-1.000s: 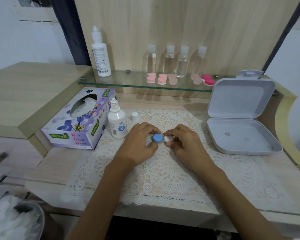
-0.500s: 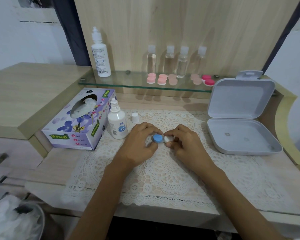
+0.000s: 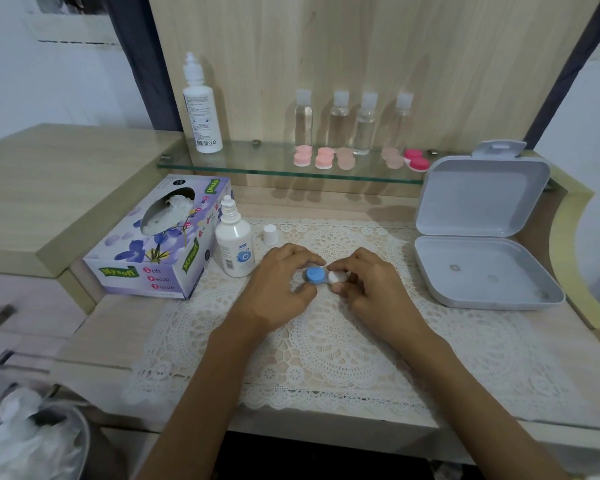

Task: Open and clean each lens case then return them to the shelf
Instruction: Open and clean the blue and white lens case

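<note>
Blue-and-white lens case (image 3: 321, 276) between pinches: blue cap in left hand (image 3: 278, 285), white cap in right hand (image 3: 374, 289).

Both hands (image 3: 281, 289) on lens case (image 3: 323, 276) over lace mat (image 3: 326, 341)

Very little differs from a second ago. In the centre of the frame the left hand (image 3: 274, 292) and right hand (image 3: 378, 292) have barely shifted on the lens case (image 3: 324, 276). The left fingers (image 3: 302, 258) seem to reach a shade further over its blue cap (image 3: 315, 274), and the right fingers (image 3: 347, 265) seem a little tighter round the white end (image 3: 336, 277). The move is too small to tell whether either cap has turned. The view has swung a touch: the drawers (image 3: 0, 313) and bin (image 3: 32, 441) at lower left now look smeared.
</note>
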Demonstrator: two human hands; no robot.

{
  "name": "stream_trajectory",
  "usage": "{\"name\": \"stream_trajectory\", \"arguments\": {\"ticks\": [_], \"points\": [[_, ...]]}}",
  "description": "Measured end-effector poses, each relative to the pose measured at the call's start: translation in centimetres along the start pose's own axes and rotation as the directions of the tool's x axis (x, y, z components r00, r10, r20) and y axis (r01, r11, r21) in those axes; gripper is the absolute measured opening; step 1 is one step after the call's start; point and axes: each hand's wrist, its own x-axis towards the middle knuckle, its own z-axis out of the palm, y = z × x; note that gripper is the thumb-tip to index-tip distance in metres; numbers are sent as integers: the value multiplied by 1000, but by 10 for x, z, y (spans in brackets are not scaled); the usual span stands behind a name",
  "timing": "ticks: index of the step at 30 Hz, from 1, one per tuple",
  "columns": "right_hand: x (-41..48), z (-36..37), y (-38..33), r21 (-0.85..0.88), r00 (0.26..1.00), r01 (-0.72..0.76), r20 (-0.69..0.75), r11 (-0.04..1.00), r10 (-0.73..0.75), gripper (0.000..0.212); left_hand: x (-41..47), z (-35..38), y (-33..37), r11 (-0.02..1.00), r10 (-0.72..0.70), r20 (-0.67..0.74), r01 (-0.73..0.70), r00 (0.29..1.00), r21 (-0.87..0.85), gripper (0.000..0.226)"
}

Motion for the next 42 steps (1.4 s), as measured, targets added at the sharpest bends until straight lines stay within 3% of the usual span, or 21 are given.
{"name": "stream_trajectory", "arguments": {"ticks": [7, 11, 17, 22, 34, 42], "points": [[0, -1, -1, 1, 1000, 0, 8, 1000, 0, 26, 0, 0, 0, 1000, -15, -1, 15, 1000, -1, 37], [0, -1, -1, 1, 1000, -1, 7, 1000, 1, 26, 0, 0, -2, 1000, -6, -2, 6, 1000, -12, 45], [0, -1, -1, 7, 1000, -10, 7, 1000, 10, 26, 1, 1, -4, 1000, -6, -10, 6, 1000, -6, 29], [0, -1, -1, -5, 1000, -8, 2, 1000, 8, 25, 0, 1, -3, 1000, -6, 13, 6, 1000, 25, 43], [0, -1, -1, -10, 1000, -6, 3, 1000, 6, 25, 0, 0, -1, 1000, -14, 10, 14, 1000, 25, 45], [1, -1, -1, -7, 1000, -8, 5, 1000, 8, 25, 0, 1, -3, 1000, -6, -24, 6, 1000, 8, 26]]}}
